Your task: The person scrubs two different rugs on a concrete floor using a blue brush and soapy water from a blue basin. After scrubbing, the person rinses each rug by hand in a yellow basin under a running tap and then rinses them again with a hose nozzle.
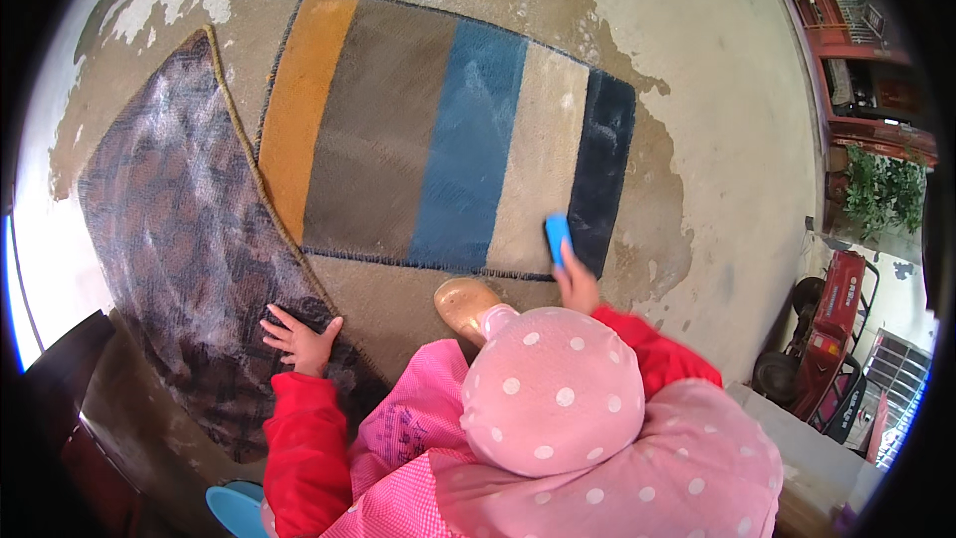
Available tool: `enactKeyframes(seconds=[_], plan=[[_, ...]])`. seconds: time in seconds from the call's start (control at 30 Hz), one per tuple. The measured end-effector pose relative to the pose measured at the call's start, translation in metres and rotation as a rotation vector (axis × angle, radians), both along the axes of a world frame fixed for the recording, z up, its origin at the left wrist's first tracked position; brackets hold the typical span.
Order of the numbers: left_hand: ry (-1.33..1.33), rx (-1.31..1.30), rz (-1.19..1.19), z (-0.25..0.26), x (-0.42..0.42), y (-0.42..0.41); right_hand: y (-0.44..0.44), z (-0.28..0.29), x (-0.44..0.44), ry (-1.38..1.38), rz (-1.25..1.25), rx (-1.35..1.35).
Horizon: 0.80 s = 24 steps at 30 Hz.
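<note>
A striped rug [381, 127] with orange, grey-brown, blue, cream and dark navy bands lies flat on wet concrete, with whitish marks on its darker bands. My right hand [579, 282] holds a blue brush or block [557, 239] on the rug's near edge, where the cream and navy bands meet; its underside is hidden. At the left a dark patterned rug [179, 187], wet and streaked with white, overlaps or adjoins the orange end. On its near right part rests my left hand [305, 340], fingers spread, holding nothing.
A tan boot [464, 305] stands on the wet floor below the striped rug. A light blue basin [233, 508] is at the bottom left, beside my left sleeve. At the far right are a red three-wheeled vehicle [833, 321] and a leafy plant [885, 190].
</note>
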<state>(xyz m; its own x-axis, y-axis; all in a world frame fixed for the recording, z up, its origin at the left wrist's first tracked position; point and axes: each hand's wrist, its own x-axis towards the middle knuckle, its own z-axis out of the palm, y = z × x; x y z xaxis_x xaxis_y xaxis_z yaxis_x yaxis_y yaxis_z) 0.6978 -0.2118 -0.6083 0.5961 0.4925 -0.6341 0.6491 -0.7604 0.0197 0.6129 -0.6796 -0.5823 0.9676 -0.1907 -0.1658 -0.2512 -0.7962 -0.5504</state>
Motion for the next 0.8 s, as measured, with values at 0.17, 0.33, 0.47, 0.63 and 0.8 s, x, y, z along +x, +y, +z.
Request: enactKeyframes(seconds=[0.17,0.33,0.47,0.63,0.8], plan=[[0.05,-0.015,0.001,-0.007,0.001,0.007,-0.009,-0.017,0.04,-0.094,-0.105,-0.028],[0.06,-0.066,0.012,0.0,0.006,-0.001,-0.082,-0.025,0.237,-0.069,-0.412,-0.174],[0.063,-0.076,0.024,0.001,0.01,-0.007,-0.065,-0.037,0.206,-0.294,-0.281,-0.13],[0.08,-0.07,0.044,-0.001,0.004,0.002,0.026,0.002,0.041,0.029,-0.042,-0.016],[0.07,-0.058,0.027,-0.004,0.002,0.002,-0.008,-0.014,0.172,-0.003,-0.173,-0.005]])
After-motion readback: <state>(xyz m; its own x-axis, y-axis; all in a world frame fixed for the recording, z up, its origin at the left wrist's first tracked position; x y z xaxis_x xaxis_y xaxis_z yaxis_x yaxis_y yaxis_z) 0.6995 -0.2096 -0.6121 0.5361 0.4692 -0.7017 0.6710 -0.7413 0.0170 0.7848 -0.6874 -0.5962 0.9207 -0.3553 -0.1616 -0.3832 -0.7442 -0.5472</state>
